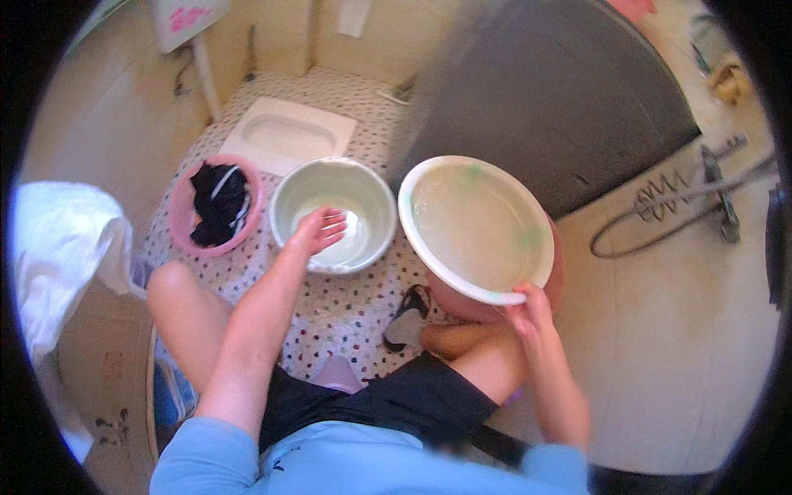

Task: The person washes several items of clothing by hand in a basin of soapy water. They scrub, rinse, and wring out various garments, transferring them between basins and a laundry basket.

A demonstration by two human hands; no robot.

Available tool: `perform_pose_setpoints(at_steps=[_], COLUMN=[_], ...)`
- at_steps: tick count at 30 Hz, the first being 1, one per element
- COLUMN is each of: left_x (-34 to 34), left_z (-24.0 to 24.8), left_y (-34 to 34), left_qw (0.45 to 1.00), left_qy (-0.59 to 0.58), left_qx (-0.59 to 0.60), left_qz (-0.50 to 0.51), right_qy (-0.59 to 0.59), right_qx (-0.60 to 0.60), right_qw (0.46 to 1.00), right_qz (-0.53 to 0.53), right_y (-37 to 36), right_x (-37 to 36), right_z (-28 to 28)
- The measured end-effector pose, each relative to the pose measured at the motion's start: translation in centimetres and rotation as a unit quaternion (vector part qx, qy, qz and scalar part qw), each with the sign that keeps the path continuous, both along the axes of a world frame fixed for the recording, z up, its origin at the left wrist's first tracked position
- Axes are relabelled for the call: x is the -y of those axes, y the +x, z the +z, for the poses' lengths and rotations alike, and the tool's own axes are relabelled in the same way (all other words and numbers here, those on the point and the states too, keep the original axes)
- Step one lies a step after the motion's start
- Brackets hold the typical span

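Note:
My left hand (322, 229) hangs over the pale green basin (285, 186), its fingers loosely stretched and nothing in them. Shallow, clear-looking liquid glints at the bottom of that basin. To its right a wide white basin (441, 276) is tilted, its inside dull beige with faint green marks. My right hand (532, 309) grips the near right rim of this basin, thumb on top and fingers beneath. Behind and below it shows a reddish-pink tub (462, 307), mostly hidden; whether the two touch I cannot tell.
Black cloth (219, 202) lies in a pink basin (175, 206) at the left. A white squat toilet (289, 136) is set in the speckled tile floor (330, 330) beyond. A dark grey panel (544, 99) stands at the back right, and a shower hose (652, 247) runs along the right wall.

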State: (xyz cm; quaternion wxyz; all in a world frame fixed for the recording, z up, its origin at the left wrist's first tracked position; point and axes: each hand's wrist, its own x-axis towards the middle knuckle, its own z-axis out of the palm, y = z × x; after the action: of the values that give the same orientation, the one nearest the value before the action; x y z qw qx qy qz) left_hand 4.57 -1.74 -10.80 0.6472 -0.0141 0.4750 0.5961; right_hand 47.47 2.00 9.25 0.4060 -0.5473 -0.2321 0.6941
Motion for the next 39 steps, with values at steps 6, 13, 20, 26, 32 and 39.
perform_pose_setpoints(at_steps=[6, 13, 20, 26, 32, 39], left_x=[-0.9, -2.7, -5.3, -7.6, -8.1, -7.1], left_z=[-4.5, -14.3, -18.0, -19.5, -19.9, -17.5], left_y=[-1.9, -2.7, -0.6, -2.0, -1.7, -3.8], left_qw=[0.999, 0.973, 0.963, 0.949, 0.951, 0.944], left_qy=[-0.021, 0.070, -0.013, 0.006, -0.010, -0.054], left_qx=[0.038, 0.196, 0.229, 0.268, 0.240, 0.184], left_qz=[0.021, 0.100, 0.143, 0.168, 0.193, 0.270], right_qy=[-0.056, -0.092, 0.007, 0.278, 0.398, 0.587], right_qx=[-0.003, 0.110, 0.256, 0.374, 0.492, 0.518], right_qw=[0.989, 0.975, 0.944, 0.844, 0.718, 0.561], right_qz=[0.138, 0.169, 0.207, 0.266, 0.290, 0.268], right_y=[-5.5, -12.0, -16.1, -18.7, -21.4, -21.1], right_x=[0.8, 0.4, -0.7, -3.8, -4.9, -2.2], right_z=[-3.5, -5.7, -5.3, -4.7, -1.1, 3.7])
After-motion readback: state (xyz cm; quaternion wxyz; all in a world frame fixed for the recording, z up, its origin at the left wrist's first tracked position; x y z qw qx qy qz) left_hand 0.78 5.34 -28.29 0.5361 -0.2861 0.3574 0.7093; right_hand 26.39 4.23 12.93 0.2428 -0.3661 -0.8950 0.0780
